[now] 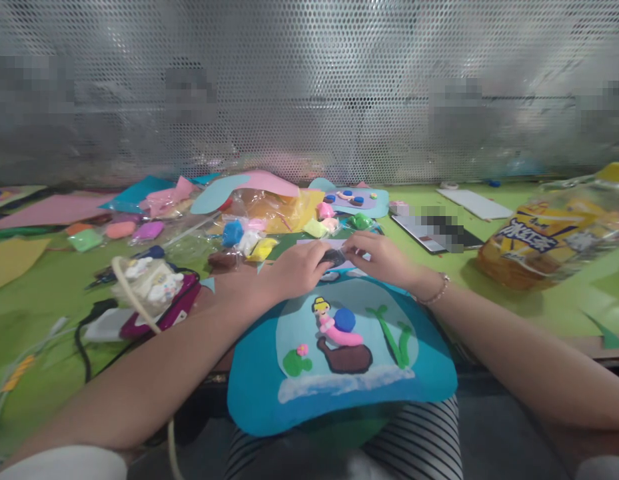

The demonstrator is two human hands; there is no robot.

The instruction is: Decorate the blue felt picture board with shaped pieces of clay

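Note:
A blue craft board (259, 393) with a clay picture of a mermaid (334, 327), a brown rock and green weeds lies at the table's near edge, partly over my lap. At its far end my left hand (296, 270) and my right hand (382, 260) meet, both with fingers pinched on a small dark lump of clay (333, 257). My right wrist wears a thin bracelet (439, 291).
Bags of coloured clay (249, 237) and coloured paper sheets (139, 193) cover the green table's left and middle. A small pouch with cables (154, 293) sits at left. A large yellow snack bag (549, 233) lies at right. A perforated metal screen (309, 87) stands behind.

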